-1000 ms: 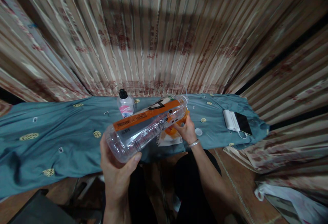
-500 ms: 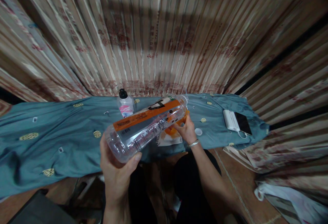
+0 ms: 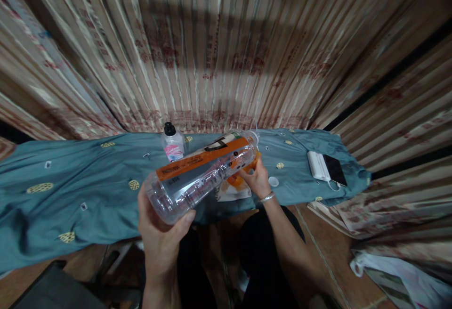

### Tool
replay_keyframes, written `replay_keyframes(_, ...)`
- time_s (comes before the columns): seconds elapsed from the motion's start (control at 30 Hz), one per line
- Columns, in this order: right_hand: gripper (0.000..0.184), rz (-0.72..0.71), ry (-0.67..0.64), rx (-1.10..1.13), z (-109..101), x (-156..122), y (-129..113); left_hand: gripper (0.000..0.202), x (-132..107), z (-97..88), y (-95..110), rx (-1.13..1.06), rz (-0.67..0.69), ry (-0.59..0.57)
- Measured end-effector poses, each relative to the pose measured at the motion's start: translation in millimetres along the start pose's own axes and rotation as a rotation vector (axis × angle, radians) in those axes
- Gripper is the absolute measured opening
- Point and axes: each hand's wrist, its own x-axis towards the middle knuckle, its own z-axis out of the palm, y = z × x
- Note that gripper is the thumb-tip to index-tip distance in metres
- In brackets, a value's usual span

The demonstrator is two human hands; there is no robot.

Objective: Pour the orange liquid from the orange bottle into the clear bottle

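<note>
A large clear plastic bottle with an orange and grey label lies tilted across my view, its neck away to the right. My left hand is wrapped around its base, thumb on the near side. Close under the neck end, my right hand, with a bracelet at the wrist, is closed around an orange, see-through object. The bottle partly covers that object, so its kind is unclear. Below it lies a whitish, flat item on the cloth. A small round white disc lies right of my right hand.
A clear bottle with a black cap and pink label stands behind, on the teal patterned cloth. To the right lie a white power bank and a dark phone, joined by a cable. Pleated curtains hang around the table.
Hardly anything differs. Both hands and the large bottle keep the same place and tilt.
</note>
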Motion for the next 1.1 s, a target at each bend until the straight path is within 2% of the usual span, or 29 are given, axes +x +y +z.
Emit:
replay_keyframes(0.7,0.069,-0.028,0.025,-0.03,1.5,0.9,-0.6,0.094,1.2,2.7,1.9,0.018,0.031,-0.024)
replay_keyframes(1.1,0.067,-0.023,0.015,-0.017,1.6,0.6,0.4,0.098,1.0,-0.6,-0.2,-0.001,-0.004,-0.027)
